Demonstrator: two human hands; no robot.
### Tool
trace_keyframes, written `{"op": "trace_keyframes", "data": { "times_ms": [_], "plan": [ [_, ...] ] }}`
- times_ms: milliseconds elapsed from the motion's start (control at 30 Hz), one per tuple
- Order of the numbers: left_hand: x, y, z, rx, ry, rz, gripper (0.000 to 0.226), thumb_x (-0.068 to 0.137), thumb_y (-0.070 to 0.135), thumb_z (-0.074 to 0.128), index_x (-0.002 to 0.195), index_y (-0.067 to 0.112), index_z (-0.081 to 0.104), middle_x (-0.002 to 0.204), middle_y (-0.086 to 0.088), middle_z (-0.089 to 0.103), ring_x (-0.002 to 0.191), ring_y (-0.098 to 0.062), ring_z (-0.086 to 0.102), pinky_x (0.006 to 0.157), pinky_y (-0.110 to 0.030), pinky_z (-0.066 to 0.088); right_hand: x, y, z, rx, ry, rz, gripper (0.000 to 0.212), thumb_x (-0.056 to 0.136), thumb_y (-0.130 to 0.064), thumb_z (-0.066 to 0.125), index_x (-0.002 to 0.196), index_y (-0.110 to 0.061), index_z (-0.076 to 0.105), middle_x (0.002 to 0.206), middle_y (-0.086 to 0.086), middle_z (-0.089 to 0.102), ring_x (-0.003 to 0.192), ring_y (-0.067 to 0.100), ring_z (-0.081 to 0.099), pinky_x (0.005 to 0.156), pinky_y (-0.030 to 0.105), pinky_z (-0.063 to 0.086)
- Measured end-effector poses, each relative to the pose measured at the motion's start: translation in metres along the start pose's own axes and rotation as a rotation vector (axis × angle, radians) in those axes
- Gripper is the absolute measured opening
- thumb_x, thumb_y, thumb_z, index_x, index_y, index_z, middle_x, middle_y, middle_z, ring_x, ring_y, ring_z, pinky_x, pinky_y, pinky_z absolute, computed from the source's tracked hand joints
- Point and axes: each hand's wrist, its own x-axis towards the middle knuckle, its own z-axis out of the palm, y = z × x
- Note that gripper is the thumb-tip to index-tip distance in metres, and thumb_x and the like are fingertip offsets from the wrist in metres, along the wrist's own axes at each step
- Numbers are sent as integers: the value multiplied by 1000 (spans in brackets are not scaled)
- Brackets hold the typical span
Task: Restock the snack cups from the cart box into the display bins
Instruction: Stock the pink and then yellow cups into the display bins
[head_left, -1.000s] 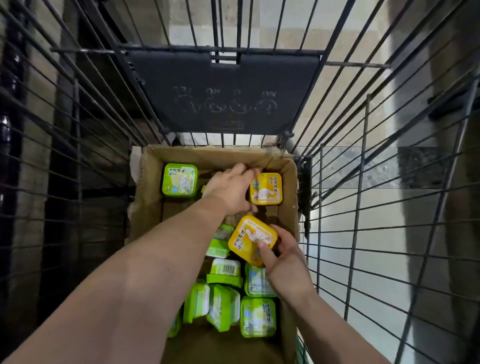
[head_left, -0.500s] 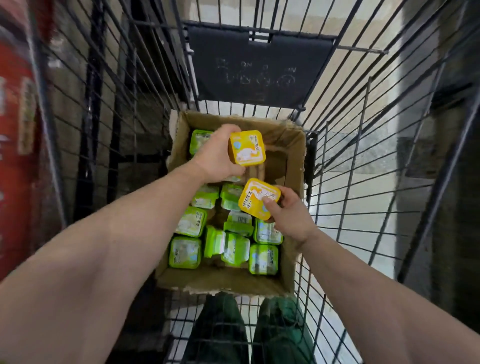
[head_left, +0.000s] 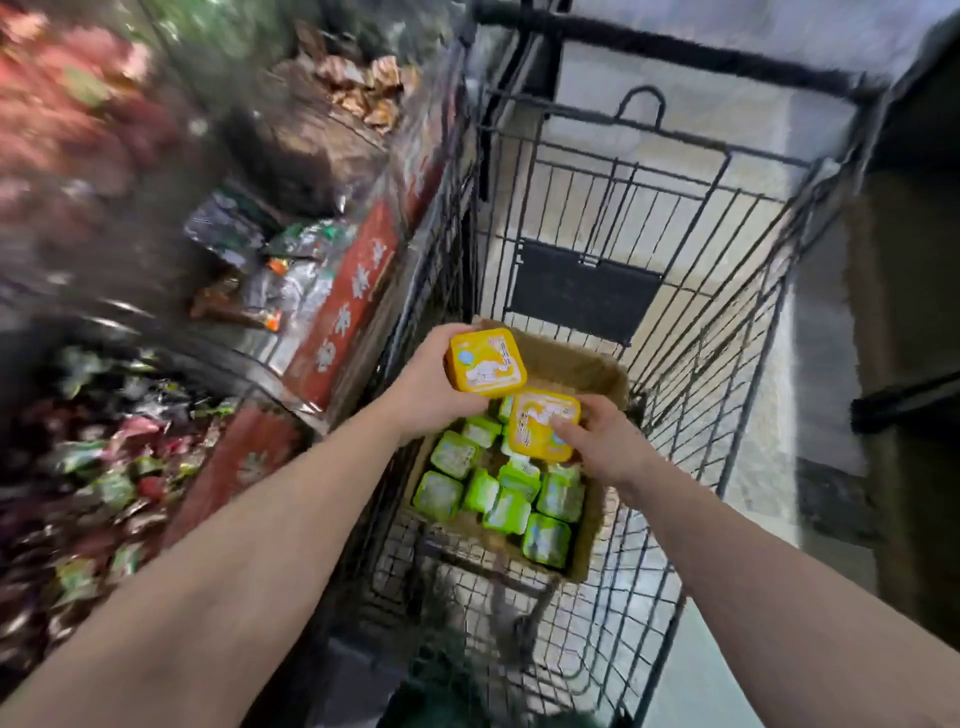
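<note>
My left hand (head_left: 426, 387) grips a yellow snack cup (head_left: 487, 362) held above the far left corner of the cardboard box (head_left: 597, 376). My right hand (head_left: 605, 441) grips a second yellow snack cup (head_left: 543, 423) just below and right of the first, over the box. Several green snack cups (head_left: 498, 499) lie jumbled inside the box, which sits in the wire cart (head_left: 727, 322). Display bins (head_left: 119, 467) with mixed wrapped snacks run along the left, blurred by motion.
A red banner with white characters (head_left: 348, 306) fronts the bins beside the cart's left wall. A black flap (head_left: 584, 291) hangs on the cart's far end. Pale tiled floor (head_left: 810, 364) lies to the right. Dark green shoes (head_left: 447, 686) show below the cart.
Both hands have lifted their yellow cups up out of the box. The view has swung left, bringing the display bins into sight.
</note>
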Motion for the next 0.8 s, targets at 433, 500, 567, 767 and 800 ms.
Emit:
{"op": "trace_keyframes", "data": {
  "times_ms": [433, 500, 567, 767, 800],
  "plan": [
    [-397, 5, -75, -249, 712, -59, 85, 56, 17, 89, 128, 27, 45, 113, -3, 65, 96, -14, 65, 82, -25, 54, -223, -115, 129, -181, -405, -518, 22, 91, -31, 62, 103, -13, 67, 77, -1, 65, 52, 6, 54, 42, 18, 40],
    [-464, -7, -81, -301, 803, -77, 94, 49, 22, 85, 133, 22, 42, 112, -4, 65, 92, -13, 65, 76, -23, 56, -268, -125, 173, -243, -484, -606, 23, 90, -34, 63, 96, -12, 68, 71, -4, 63, 51, 5, 53, 44, 18, 39],
    [-531, -25, -83, -328, 885, -104, 96, 51, 20, 83, 136, 22, 39, 113, -3, 64, 92, -12, 65, 75, -23, 57, -318, -128, 219, -289, -581, -652, 18, 92, -29, 62, 91, -11, 66, 63, -4, 58, 38, -2, 47, 37, 13, 35],
    [-744, -100, -70, -430, 1210, -186, 84, 56, 7, 89, 125, 26, 45, 112, 0, 62, 92, -10, 67, 72, -25, 57, -474, -95, 381, -473, -875, -763, 16, 91, -31, 63, 98, -18, 69, 80, 3, 70, 57, 12, 58, 56, 26, 50],
    [-786, -116, -67, -442, 1260, -204, 86, 52, 12, 91, 124, 28, 46, 114, 0, 62, 95, -12, 67, 77, -31, 58, -502, -84, 413, -506, -925, -769, 15, 90, -31, 63, 98, -20, 69, 83, 3, 71, 59, 12, 61, 59, 28, 52]
  ]
}}
